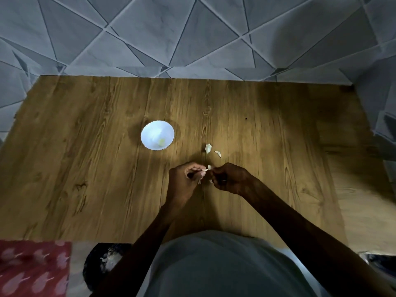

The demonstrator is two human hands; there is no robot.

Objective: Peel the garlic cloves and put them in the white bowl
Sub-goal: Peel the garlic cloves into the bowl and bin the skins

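Garlic clove [209, 168], mid-frame, pinched between my left hand [184, 179] and right hand [229, 179].
White bowl [153, 130] up-left of my hands, one pale piece [161, 142] inside (blurred); two loose garlic pieces [208, 148] just above my right hand on the wooden table [85, 146].

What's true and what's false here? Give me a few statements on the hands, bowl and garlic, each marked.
1. The left hand and right hand both pinch one garlic clove between them. True.
2. The white bowl is empty. False: a yellowish piece lies inside it.
3. Two loose garlic pieces lie on the table, just beyond the hands. True.
4. The white bowl stands to the right of the hands. False: it stands to their left and farther from the person.
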